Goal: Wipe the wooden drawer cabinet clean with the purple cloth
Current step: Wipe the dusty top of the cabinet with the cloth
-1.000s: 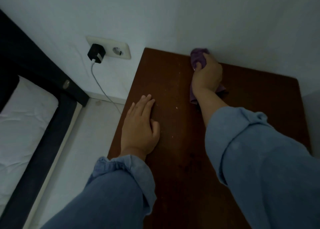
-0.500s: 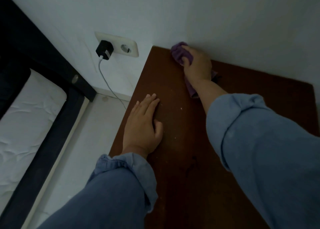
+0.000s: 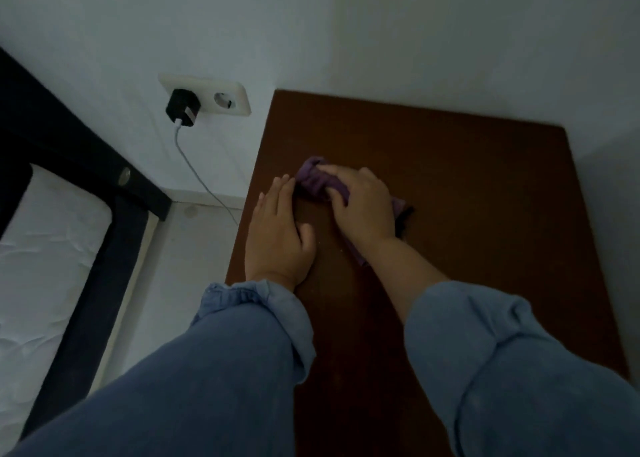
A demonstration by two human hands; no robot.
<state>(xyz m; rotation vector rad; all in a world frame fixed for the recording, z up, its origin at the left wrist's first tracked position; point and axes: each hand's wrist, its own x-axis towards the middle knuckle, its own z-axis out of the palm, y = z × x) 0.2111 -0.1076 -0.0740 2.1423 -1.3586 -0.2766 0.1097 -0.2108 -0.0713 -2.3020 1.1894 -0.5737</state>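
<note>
The socket plate (image 3: 221, 97) on the wall, up and left of my left hand, has two outlets: the left one holds a black charger (image 3: 182, 108), the right one holds nothing. A white cable (image 3: 204, 183) hangs from the charger down toward the floor (image 3: 166, 266).

My left hand (image 3: 277, 231) lies flat on the cabinet (image 3: 467, 186) top near its left edge, fingers straight and together, pointing away from me, thumb out to the right. My right hand (image 3: 363, 207) is just right of it, palm down, fingers curled over and gripping the cloth (image 3: 317, 179), pressing it onto the wood.

The cloth is bunched under my right hand; a lump sticks out past my fingers, touching or nearly touching my left fingertips, and a bit trails out by my wrist. Both sleeves (image 3: 252, 304) are rolled back. A bed (image 3: 45, 249) sits far left of my left hand.
</note>
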